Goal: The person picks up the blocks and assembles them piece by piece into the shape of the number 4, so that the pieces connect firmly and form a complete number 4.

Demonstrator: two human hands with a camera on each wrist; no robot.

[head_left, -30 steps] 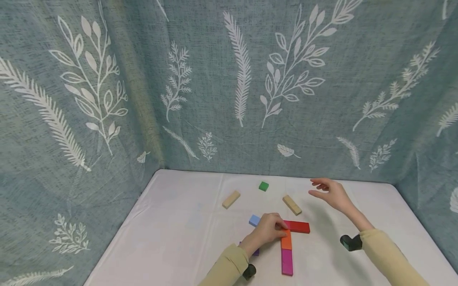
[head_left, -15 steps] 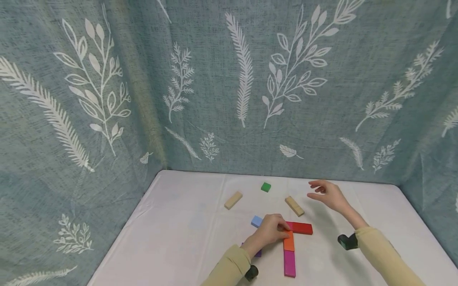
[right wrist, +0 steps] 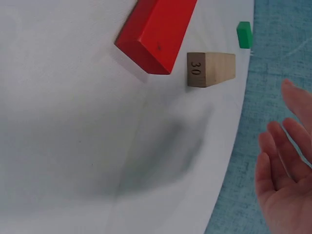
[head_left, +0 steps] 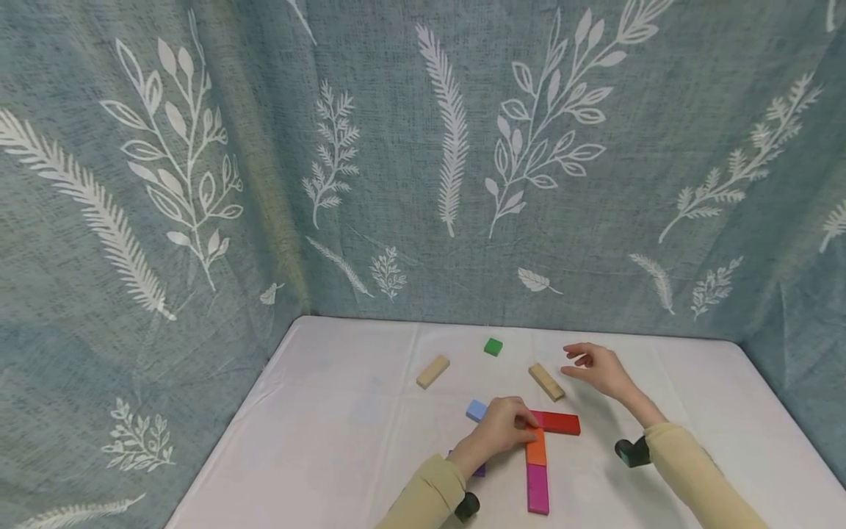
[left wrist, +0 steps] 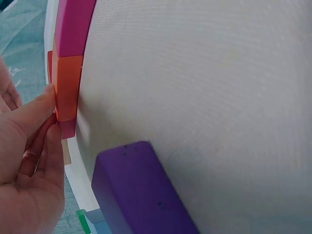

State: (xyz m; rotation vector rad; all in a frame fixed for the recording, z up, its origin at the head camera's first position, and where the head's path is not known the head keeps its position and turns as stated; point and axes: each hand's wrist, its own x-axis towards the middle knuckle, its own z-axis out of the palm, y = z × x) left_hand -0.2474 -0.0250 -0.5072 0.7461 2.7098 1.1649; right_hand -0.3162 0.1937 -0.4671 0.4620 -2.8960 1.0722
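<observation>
In the head view my left hand (head_left: 500,426) has its thumb and fingertips on the orange block (head_left: 537,448), close to where it meets the pink block (head_left: 537,417). The left wrist view shows the thumb against the orange block (left wrist: 68,87), the fingertips beside its pink end. A magenta block (head_left: 538,488) continues the line towards me; a red block (head_left: 562,424) extends right from the pink one. Partly behind my left wrist is a purple block (head_left: 479,470). My right hand (head_left: 598,371) hovers with loosely bent fingers and holds nothing, right of a wooden block (head_left: 546,381).
A second wooden block (head_left: 432,372) and a small green block (head_left: 493,347) lie farther back on the white table (head_left: 350,411). Left of the pink block, a light blue block (head_left: 475,410) is partly covered by my left hand. Patterned curtains (head_left: 396,184) stand behind and beside the table.
My right hand has moved slightly left and lower, closer to the nearby wooden block. My left hand stays at the orange block. The head view has shifted a little.
</observation>
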